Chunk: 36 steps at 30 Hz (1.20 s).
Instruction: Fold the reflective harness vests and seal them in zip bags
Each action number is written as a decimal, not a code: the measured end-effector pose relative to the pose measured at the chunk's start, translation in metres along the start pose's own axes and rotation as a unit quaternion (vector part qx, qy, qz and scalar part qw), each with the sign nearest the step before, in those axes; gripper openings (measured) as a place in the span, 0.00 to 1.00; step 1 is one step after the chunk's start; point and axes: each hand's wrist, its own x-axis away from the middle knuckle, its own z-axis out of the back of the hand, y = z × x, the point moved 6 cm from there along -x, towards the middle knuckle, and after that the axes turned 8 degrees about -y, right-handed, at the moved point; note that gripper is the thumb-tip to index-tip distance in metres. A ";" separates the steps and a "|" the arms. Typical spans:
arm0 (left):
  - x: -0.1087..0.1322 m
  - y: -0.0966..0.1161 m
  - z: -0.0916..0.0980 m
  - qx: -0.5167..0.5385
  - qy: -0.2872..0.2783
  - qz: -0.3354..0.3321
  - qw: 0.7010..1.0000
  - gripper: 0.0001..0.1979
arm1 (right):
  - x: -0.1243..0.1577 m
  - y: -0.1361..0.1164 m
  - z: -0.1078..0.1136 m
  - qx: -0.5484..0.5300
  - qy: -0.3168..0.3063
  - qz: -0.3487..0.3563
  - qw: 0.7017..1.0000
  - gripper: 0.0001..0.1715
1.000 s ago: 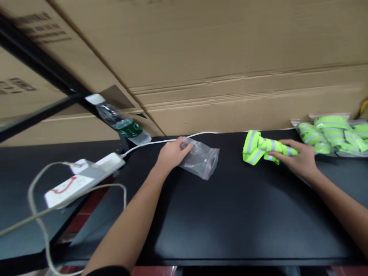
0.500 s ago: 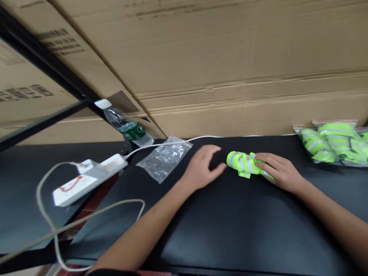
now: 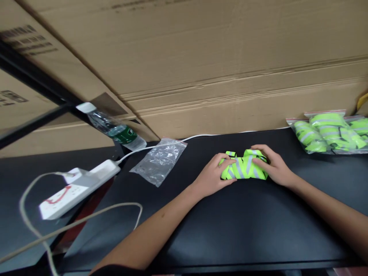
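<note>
A folded neon-yellow reflective fabric bundle [image 3: 244, 168] lies on a black table [image 3: 244, 230], gripped from both ends by the left hand [image 3: 214, 177] and right hand [image 3: 273, 165], both curled over its silvery stripes to keep the folds tight. A flat, clear zip bag [image 3: 159, 163] lies to the left; plastic bags of yellow bundles [image 3: 326, 134] sit right, beside cardboard boxes [image 3: 201, 69].

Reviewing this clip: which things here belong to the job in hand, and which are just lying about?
Job in hand:
left hand, right hand
folded neon reflective strap between them
clear zip bag
bagged reflective straps

Lying about:
water bottle
power strip
cardboard cartons
</note>
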 end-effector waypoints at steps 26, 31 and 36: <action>0.011 0.028 0.013 -0.021 0.028 -0.139 0.990 0.21 | 0.003 -0.004 0.045 0.221 -0.086 -0.024 0.971 0.24; 0.016 0.042 0.012 -0.105 0.016 -0.205 0.973 0.20 | -0.001 0.006 0.035 0.194 -0.111 0.002 0.975 0.21; 0.028 0.054 0.018 -0.167 0.028 -0.211 0.963 0.16 | 0.009 -0.040 0.039 0.158 -0.049 0.076 0.983 0.18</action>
